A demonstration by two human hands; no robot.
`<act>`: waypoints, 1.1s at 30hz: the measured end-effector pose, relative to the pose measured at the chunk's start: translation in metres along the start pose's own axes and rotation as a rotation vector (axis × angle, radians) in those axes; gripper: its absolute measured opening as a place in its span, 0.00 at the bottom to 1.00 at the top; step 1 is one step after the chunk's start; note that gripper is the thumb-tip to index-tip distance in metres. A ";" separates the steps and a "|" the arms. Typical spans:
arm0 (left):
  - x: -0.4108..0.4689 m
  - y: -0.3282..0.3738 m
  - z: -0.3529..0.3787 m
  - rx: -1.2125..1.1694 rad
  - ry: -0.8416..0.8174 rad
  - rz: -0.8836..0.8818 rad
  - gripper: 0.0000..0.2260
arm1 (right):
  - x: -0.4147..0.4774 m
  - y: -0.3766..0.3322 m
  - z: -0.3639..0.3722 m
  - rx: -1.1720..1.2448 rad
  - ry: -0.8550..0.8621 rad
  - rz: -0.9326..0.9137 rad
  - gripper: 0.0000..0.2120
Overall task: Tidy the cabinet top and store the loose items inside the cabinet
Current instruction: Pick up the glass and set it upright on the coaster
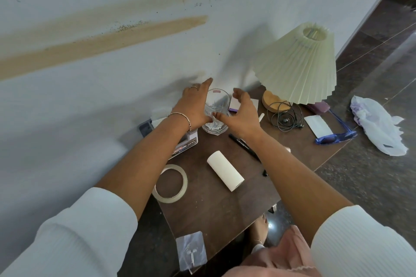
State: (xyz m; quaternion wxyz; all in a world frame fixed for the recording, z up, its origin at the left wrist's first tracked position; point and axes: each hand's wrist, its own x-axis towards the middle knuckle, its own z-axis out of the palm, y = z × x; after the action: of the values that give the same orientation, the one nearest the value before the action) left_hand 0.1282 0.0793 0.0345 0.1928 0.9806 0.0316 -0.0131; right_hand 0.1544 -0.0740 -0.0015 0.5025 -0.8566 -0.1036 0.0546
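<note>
clutter covers the dark brown cabinet top [209, 209], which serves here as a desk against the pale wall. nearest the camera a clear plastic packet with a small metal hook [191, 251] hangs over the front edge. behind it lie a flat ring of clear tape [185, 177] and a white paper roll on its side [225, 170], with a black marker pen [244, 145] just beyond, partly under the right forearm. further back a small printed box [186, 143] sits by the wall, and a blue pair of sunglasses [337, 136] rests near the right edge, beside a white folded card [318, 125]. a pleated cream lamp [299, 67] stands in the far corner with its black cord coiled [284, 117] at the base.

both hands reach to the clear faceted drinking glass [215, 112] near the wall, probably to steady it from two sides because it is breakable. the left hand [194, 105] lies against the glass's left side, fingers spread and extended. the right hand [242, 112] curves around its right side, thumb touching the glass near the middle. neither grip is fully closed; the glass stands on the desk.
</note>
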 end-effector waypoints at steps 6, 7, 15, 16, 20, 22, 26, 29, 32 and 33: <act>-0.055 0.005 -0.017 -0.222 0.353 -0.084 0.17 | -0.047 -0.022 0.006 0.024 0.147 -0.101 0.31; -0.063 0.003 -0.019 -0.270 0.373 -0.121 0.12 | -0.056 -0.024 0.009 0.034 0.139 -0.104 0.29; -0.124 -0.036 -0.017 -0.268 0.007 -0.365 0.10 | -0.113 -0.022 0.045 0.025 0.018 -0.090 0.21; -0.131 -0.045 -0.014 -0.267 -0.110 -0.395 0.11 | -0.118 -0.020 0.051 0.005 -0.013 -0.072 0.21; -0.157 -0.079 0.006 -0.267 -0.276 -0.511 0.13 | -0.137 -0.010 0.069 -0.087 -0.153 0.027 0.18; -0.166 -0.090 0.019 -0.288 -0.287 -0.566 0.10 | -0.142 -0.005 0.076 -0.137 -0.173 0.067 0.18; -0.173 -0.102 0.042 -0.420 -0.253 -0.658 0.11 | -0.148 0.002 0.089 -0.199 -0.239 0.183 0.20; -0.173 -0.107 0.053 -0.527 -0.198 -0.718 0.11 | -0.150 0.006 0.098 -0.210 -0.287 0.239 0.19; -0.172 -0.110 0.060 -0.595 -0.166 -0.757 0.10 | -0.152 0.007 0.105 -0.235 -0.297 0.258 0.17; -0.171 -0.110 0.061 -0.607 -0.158 -0.762 0.09 | -0.152 0.007 0.107 -0.242 -0.301 0.262 0.17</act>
State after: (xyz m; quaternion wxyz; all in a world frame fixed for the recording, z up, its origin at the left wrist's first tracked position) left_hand -0.0507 0.1481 -0.0575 0.4531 0.7950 0.3757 -0.1471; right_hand -0.0139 -0.0220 -0.0620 0.3637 -0.8990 -0.0710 0.2336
